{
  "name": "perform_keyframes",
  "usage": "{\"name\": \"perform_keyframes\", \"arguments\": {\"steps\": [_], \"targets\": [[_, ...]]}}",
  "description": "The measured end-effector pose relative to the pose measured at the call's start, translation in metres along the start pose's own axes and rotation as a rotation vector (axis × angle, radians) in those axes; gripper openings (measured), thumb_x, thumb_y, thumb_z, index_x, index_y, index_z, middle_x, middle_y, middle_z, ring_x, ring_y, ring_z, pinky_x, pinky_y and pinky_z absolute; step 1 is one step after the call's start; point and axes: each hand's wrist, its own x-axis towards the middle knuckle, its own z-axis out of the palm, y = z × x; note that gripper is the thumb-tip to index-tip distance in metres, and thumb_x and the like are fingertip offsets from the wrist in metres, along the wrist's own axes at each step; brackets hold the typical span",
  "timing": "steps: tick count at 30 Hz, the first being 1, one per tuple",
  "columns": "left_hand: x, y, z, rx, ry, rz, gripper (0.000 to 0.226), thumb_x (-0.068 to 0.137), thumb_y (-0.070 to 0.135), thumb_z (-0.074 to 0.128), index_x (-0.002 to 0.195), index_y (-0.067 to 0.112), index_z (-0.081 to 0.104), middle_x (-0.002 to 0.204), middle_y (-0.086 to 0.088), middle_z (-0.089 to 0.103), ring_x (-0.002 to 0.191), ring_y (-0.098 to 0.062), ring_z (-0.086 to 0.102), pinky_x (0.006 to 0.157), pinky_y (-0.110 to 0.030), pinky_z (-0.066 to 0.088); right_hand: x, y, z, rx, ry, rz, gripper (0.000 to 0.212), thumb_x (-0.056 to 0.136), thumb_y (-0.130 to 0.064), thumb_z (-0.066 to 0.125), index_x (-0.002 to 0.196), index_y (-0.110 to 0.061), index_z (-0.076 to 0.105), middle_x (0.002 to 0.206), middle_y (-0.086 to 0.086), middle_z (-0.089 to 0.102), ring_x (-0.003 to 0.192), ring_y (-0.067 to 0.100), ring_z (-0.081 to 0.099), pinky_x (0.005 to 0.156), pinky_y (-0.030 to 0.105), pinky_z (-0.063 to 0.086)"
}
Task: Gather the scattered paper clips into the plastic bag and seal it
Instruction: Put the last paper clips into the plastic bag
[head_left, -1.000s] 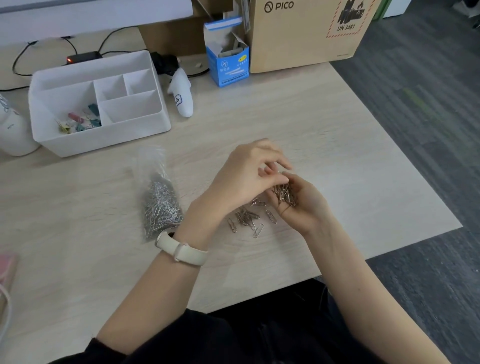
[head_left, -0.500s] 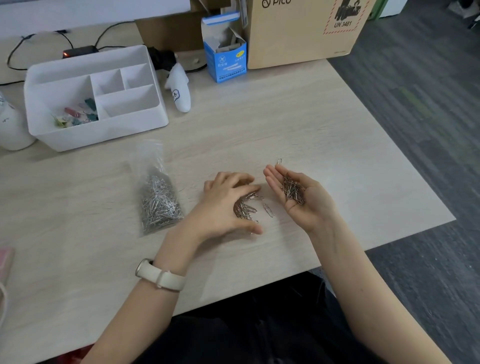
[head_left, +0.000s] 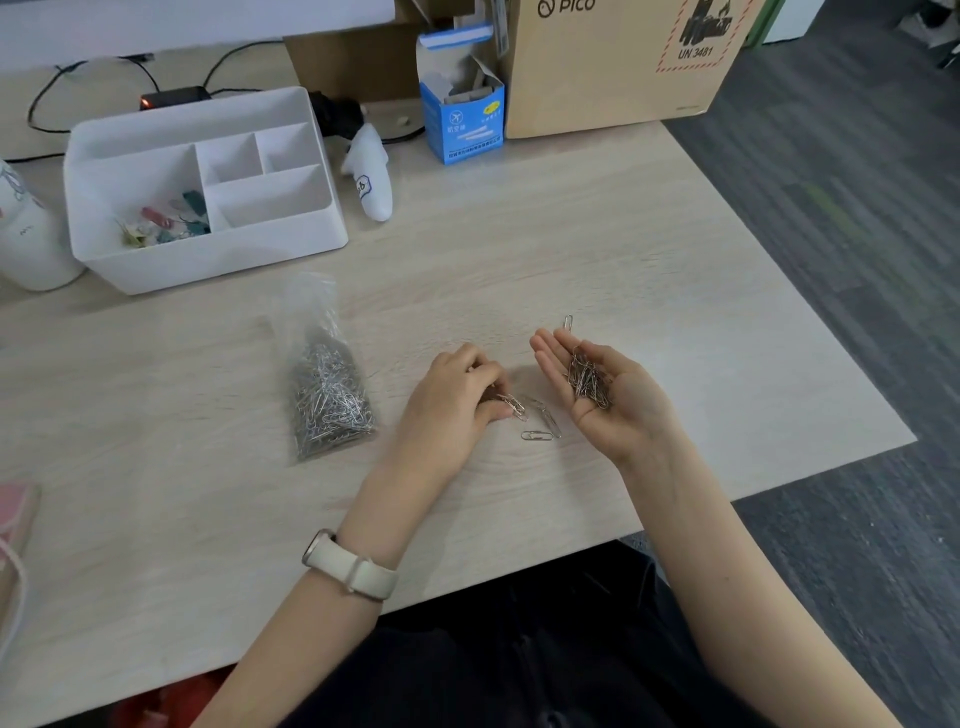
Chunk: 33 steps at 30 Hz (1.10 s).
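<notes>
From the head view, my right hand (head_left: 605, 397) lies palm up and cupped open, cradling a small heap of paper clips (head_left: 588, 378). My left hand (head_left: 457, 402) rests knuckles up on the table (head_left: 675, 291), fingers curled onto loose clips (head_left: 540, 423) near the front edge. One stray clip (head_left: 568, 322) lies beyond my right fingertips. The plastic bag (head_left: 327, 379), partly filled, lies left of my hands. The cardboard box (head_left: 623, 57) at the far edge reads "PICO" and "UN 3481".
</notes>
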Motion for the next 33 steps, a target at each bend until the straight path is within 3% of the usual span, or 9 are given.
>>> {"name": "perform_keyframes", "arguments": {"steps": [3,11,14,18,20,22,25,30,33], "targets": [[0.005,0.004,0.000,0.096,-0.038,0.024,0.018,0.081,0.021,0.066,0.091,0.009,0.060,0.098,-0.003,0.055,0.094,-0.023,0.048,0.079,-0.039,0.044,0.000,0.001,0.001,0.001,0.002,0.003,0.025,0.094,-0.001,0.037,0.092,0.011,0.058,0.082,0.024,0.070,0.071,0.031,0.071,0.076,0.036,0.055],[0.017,0.005,-0.004,0.327,-0.066,0.216,0.015,0.090,0.018,0.055,0.097,0.005,0.053,0.098,-0.009,0.052,0.088,-0.027,0.053,0.066,-0.039,0.046,0.000,0.001,0.002,-0.016,0.024,0.000,0.026,0.096,-0.002,0.035,0.093,0.011,0.058,0.081,0.023,0.071,0.071,0.031,0.071,0.078,0.037,0.055],[0.019,0.006,-0.007,0.355,-0.060,0.251,0.012,0.089,0.014,0.057,0.093,0.004,0.055,0.093,-0.011,0.055,0.081,-0.030,0.056,0.062,-0.041,0.048,0.001,0.000,0.003,-0.017,0.032,-0.008,0.026,0.095,-0.002,0.035,0.091,0.010,0.058,0.080,0.023,0.071,0.070,0.030,0.071,0.077,0.036,0.055],[0.023,0.005,-0.008,0.381,-0.082,0.265,0.010,0.073,0.001,0.068,0.073,0.003,0.058,0.073,-0.010,0.057,0.058,-0.031,0.058,0.046,-0.034,0.045,0.002,-0.001,0.004,-0.022,0.033,-0.022,0.026,0.095,-0.002,0.035,0.092,0.011,0.057,0.081,0.023,0.071,0.071,0.030,0.071,0.076,0.036,0.056],[0.027,0.004,-0.009,0.325,-0.084,0.255,0.004,0.074,0.003,0.064,0.073,0.001,0.061,0.074,-0.012,0.058,0.058,-0.033,0.058,0.049,-0.036,0.048,0.003,0.000,0.002,-0.024,0.034,-0.024,0.026,0.095,-0.002,0.035,0.093,0.011,0.057,0.081,0.023,0.071,0.071,0.031,0.071,0.076,0.036,0.056],[0.030,0.002,-0.011,0.258,-0.093,0.205,0.012,0.081,0.009,0.058,0.081,-0.001,0.065,0.083,-0.013,0.062,0.070,-0.034,0.059,0.063,-0.042,0.049,0.003,0.000,0.001,-0.028,0.034,-0.023,0.026,0.095,-0.002,0.035,0.093,0.011,0.057,0.082,0.023,0.071,0.072,0.031,0.071,0.075,0.036,0.056],[0.036,-0.002,-0.015,0.093,-0.084,0.104,0.012,0.079,0.011,0.063,0.084,0.003,0.069,0.086,-0.012,0.066,0.079,-0.030,0.061,0.073,-0.039,0.047,0.004,0.000,0.002,-0.037,0.043,-0.024,0.025,0.095,-0.002,0.036,0.093,0.011,0.058,0.082,0.023,0.071,0.073,0.030,0.071,0.076,0.035,0.056],[0.039,-0.004,-0.024,-0.228,0.002,-0.013,0.005,0.071,0.004,0.071,0.076,0.006,0.073,0.075,-0.008,0.069,0.066,-0.017,0.062,0.066,-0.031,0.051,0.006,0.000,0.002,-0.036,0.061,-0.002,0.026,0.095,-0.003,0.036,0.091,0.009,0.058,0.082,0.022,0.071,0.072,0.029,0.071,0.077,0.036,0.055],[0.042,0.009,-0.030,-0.360,-0.040,0.042,0.007,0.072,0.007,0.073,0.079,0.006,0.074,0.075,-0.002,0.068,0.063,-0.004,0.060,0.064,-0.019,0.049,0.005,0.005,0.005,-0.053,0.067,0.037,0.025,0.094,-0.004,0.037,0.089,0.006,0.060,0.076,0.018,0.071,0.068,0.025,0.071,0.070,0.032,0.057]]}}
